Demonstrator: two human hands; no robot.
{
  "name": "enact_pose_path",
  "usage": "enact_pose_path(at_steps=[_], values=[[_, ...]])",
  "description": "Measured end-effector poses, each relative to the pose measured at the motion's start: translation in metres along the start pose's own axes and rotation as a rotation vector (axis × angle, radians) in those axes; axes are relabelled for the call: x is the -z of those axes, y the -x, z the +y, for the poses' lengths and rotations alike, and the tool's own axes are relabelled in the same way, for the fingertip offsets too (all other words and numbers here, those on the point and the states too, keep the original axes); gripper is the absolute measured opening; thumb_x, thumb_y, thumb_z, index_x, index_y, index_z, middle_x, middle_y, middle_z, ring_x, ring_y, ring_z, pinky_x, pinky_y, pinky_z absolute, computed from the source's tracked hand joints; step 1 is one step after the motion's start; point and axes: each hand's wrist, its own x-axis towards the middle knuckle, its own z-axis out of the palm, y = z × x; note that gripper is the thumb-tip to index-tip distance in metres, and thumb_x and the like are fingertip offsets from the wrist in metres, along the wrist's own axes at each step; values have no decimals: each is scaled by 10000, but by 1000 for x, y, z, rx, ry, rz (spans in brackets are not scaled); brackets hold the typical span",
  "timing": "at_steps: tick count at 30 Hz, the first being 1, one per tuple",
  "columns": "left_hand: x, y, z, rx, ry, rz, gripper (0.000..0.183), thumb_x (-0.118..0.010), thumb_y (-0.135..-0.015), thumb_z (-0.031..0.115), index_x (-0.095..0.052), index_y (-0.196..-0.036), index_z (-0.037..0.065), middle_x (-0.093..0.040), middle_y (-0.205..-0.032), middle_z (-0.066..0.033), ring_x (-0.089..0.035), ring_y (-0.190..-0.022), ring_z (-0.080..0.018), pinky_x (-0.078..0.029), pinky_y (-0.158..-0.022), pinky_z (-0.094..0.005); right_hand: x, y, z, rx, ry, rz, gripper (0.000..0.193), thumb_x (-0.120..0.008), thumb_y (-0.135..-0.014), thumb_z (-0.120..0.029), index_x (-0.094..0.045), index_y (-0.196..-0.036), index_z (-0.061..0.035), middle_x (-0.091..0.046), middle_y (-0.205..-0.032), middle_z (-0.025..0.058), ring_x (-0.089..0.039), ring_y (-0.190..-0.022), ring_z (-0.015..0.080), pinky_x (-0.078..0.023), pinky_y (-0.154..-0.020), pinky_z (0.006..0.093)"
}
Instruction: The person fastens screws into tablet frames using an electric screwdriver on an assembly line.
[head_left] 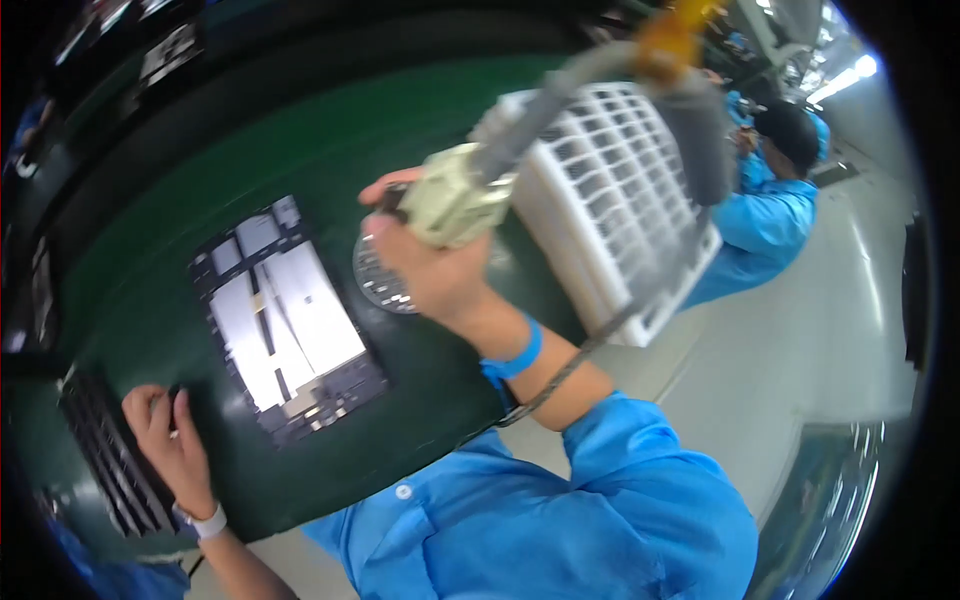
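Note:
My right hand (440, 270) is wrapped round a pale cream hand tool (455, 195) on a thick grey hose; its exact kind is blurred. Below that hand lies a round clear dish (380, 280) with small bright bits in it, partly hidden by the hand. An opened tablet (320, 310) rests on the green bench mat to the left, its silvery battery and circuit boards bare. Farther left, my left hand (165, 435) is curled, with a small black piece (175, 391) pinched at thumb and fingertip. It hovers or rests beside a row of black slats.
Black slats (110, 450) stand at the bench's left edge. A stack of white gridded trays (570, 210) is on the right. Behind it sits a co-worker in blue (770, 215). A dark cord (570, 375) crosses my right forearm. An orange hanger (675, 40) is above.

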Motion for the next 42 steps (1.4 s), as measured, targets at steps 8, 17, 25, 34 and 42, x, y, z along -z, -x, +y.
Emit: enact_pose_path(at_steps=[8,17,25,34,42], values=[[-39,-85,58,277,792,-122,259,-710,-845,7,-647,-1094,-32,-628,-780,-30,-581,-756,-83,-458,-677,-226,14,-4,-11,-50,31,-40,233,-679,-793,87,-641,-1008,4,-638,-892,49,-589,-749,88,-492,-655,233],[-125,-152,76,327,713,-186,216,-772,-828,70,-715,-998,-51,-707,-771,-53,-586,-631,-54,-467,-537,-221,9,0,-6,-75,-16,-27,252,-677,-776,105,-638,-1006,11,-633,-886,47,-585,-725,86,-491,-639,233],[-140,-172,65,234,610,-224,243,-796,-805,120,-731,-974,-42,-690,-767,-76,-612,-618,-113,-490,-561,-261,10,-1,-8,-30,-13,-66,246,-674,-782,103,-642,-1009,14,-641,-879,52,-599,-732,88,-502,-650,235],[-135,-181,61,225,479,-413,268,-819,-764,266,-769,-893,37,-712,-880,-105,-683,-800,-228,-532,-730,-337,10,-1,-12,-48,-2,-58,242,-677,-794,96,-636,-1020,19,-628,-852,40,-593,-712,82,-487,-617,227],[-135,-152,55,132,521,-447,309,-807,-773,302,-753,-911,31,-697,-887,-131,-678,-830,-282,-531,-734,-362,3,-6,-11,-90,-35,-34,200,-607,-812,95,-610,-1006,47,-587,-725,53,-542,-561,93,-452,-536,233]])
